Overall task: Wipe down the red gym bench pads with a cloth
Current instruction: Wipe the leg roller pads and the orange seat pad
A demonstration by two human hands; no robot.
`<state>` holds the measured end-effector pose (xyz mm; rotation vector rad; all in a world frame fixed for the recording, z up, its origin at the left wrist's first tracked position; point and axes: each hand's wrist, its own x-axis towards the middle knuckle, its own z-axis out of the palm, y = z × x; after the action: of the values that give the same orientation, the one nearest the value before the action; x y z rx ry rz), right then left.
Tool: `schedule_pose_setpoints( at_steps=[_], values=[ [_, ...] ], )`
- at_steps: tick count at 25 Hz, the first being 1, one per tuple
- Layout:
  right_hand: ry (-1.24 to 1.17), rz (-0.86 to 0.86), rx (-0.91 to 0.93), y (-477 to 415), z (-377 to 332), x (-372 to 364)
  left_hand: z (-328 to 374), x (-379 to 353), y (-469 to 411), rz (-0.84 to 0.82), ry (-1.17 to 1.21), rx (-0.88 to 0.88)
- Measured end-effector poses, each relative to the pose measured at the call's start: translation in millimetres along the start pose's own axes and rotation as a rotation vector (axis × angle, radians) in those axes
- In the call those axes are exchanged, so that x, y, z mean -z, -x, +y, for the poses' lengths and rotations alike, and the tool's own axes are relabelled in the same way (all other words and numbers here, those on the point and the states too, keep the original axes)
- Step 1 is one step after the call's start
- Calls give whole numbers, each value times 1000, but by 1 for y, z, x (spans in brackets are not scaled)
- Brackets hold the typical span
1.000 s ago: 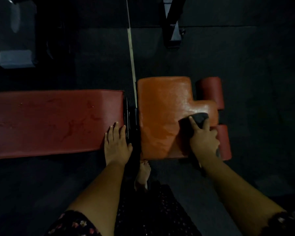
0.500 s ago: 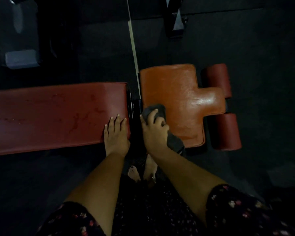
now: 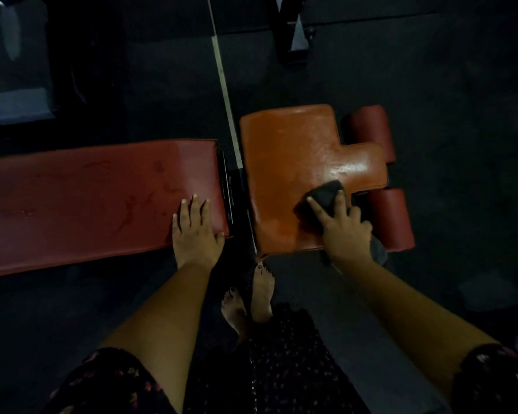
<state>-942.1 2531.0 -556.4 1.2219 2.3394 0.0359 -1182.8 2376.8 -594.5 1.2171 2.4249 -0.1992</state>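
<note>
A: While the right hand (image 3: 346,231) presses the dark cloth (image 3: 326,195), fingers spread flat, on the seat pad (image 3: 284,162) by its notch, left hand (image 3: 195,231)?
B: Open, palm down on the back pad (image 3: 87,198) corner, probably bracing the lean.

The long pad (image 3: 87,201) spans the frame's left; the seat pad (image 3: 287,174) lies right of it across a narrow gap, with two rollers (image 3: 371,130) at its right edge. The left hand (image 3: 195,231) rests on the long pad's lower right corner; the right hand (image 3: 344,231) presses the cloth (image 3: 326,194) on the seat pad's lower right.
</note>
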Motion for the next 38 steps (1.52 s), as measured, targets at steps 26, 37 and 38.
schedule_pose_setpoints(
  at_steps=[26, 37, 38],
  values=[
    [102, 249, 349, 34, -70, -19, -6, -26, 29, 120, -117, -255],
    [-358, -89, -435, 63, -3, -27, 0, -32, 40, -31, -296, -291],
    [-369, -93, -436, 65, -19, -26, 0, -32, 40, -25, -281, -292]
  ],
)
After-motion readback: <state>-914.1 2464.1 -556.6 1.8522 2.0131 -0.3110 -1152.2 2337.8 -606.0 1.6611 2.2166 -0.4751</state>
